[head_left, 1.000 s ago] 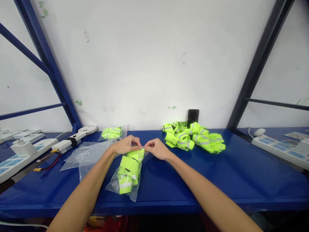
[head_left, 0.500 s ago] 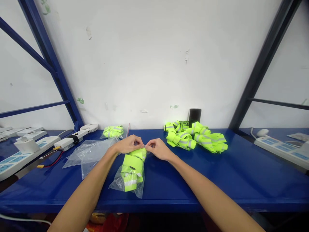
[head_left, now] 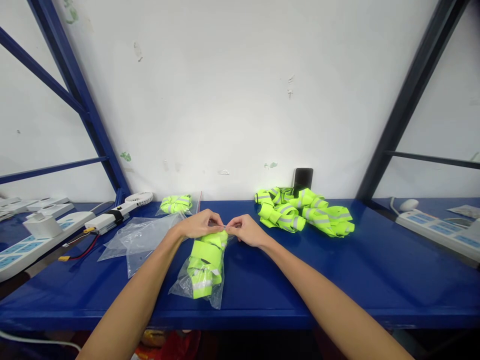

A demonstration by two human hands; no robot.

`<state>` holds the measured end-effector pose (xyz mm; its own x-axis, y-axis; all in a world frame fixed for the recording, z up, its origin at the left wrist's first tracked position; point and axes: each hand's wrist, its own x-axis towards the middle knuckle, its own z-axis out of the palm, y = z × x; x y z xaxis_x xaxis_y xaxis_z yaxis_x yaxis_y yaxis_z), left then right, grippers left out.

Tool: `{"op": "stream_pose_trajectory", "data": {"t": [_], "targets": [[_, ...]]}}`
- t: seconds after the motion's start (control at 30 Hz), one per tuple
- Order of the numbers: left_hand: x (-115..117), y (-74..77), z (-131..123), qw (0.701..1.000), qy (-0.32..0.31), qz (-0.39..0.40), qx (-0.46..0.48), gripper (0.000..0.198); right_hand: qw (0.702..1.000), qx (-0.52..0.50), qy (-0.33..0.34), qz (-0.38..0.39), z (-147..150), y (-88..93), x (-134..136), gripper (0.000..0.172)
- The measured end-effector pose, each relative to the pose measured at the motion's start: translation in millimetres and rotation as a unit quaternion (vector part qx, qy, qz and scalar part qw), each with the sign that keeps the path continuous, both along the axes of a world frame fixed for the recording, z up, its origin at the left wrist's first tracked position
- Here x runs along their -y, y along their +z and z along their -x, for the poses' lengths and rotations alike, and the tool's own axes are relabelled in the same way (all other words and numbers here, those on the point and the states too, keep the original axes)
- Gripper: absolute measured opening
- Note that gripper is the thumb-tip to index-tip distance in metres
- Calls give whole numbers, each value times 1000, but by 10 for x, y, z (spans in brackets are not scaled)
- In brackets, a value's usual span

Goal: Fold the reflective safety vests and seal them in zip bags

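Note:
A clear plastic bag (head_left: pixel 183 283) lies on the blue table in front of me, its top edge toward the wall. Inside it is a folded neon-yellow reflective strap (head_left: pixel 206 255) with silvery bands. My left hand (head_left: pixel 203 223) pinches the bag's top edge from the left. Close beside it, my right hand (head_left: pixel 245 230) pinches the same edge from the right, fingertips nearly meeting. The exact fold of the edge between the fingers is too small to make out.
Flat clear bags (head_left: pixel 144 240) lie left of my left arm. Behind them is another bagged yellow strap (head_left: pixel 176 204). A pile of loose yellow straps (head_left: pixel 300 211) sits back right, before a black phone (head_left: pixel 303 178). A white fan (head_left: pixel 138 199) and power strips (head_left: pixel 71 226) stand left.
Almost nothing differs. Both hands stay pinched on the bag's top edge, and the bag lies in the same place.

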<state>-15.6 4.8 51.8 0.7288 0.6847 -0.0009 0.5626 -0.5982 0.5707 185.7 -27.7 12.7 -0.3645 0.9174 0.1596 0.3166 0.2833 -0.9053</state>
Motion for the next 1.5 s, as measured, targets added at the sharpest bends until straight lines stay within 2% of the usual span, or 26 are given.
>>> {"op": "stream_pose_trajectory", "data": {"t": [0.27, 0.5, 0.67, 0.93, 1.23, 1.5], "targets": [[0, -3, -18, 1000, -4, 13, 16, 33, 1000, -18, -3, 15, 19, -39, -31, 18], [-28, -18, -23, 999, -25, -7, 33, 28, 1000, -22, -17, -13, 47, -112, -60, 13], [-29, -4, -18, 999, -26, -17, 30, 29, 999, -41, 2, 25, 42, -99, -48, 16], [19, 79, 66, 999, 46, 22, 10, 37, 997, -71, 8, 34, 30, -61, -65, 20], [3, 57, 84, 999, 28, 42, 14, 39, 997, -53, 25, 58, 2, -12, -23, 19], [-3, 24, 51, 999, 3, 18, 31, 38, 999, -41, 12, 18, 2, -34, -4, 21]]}}
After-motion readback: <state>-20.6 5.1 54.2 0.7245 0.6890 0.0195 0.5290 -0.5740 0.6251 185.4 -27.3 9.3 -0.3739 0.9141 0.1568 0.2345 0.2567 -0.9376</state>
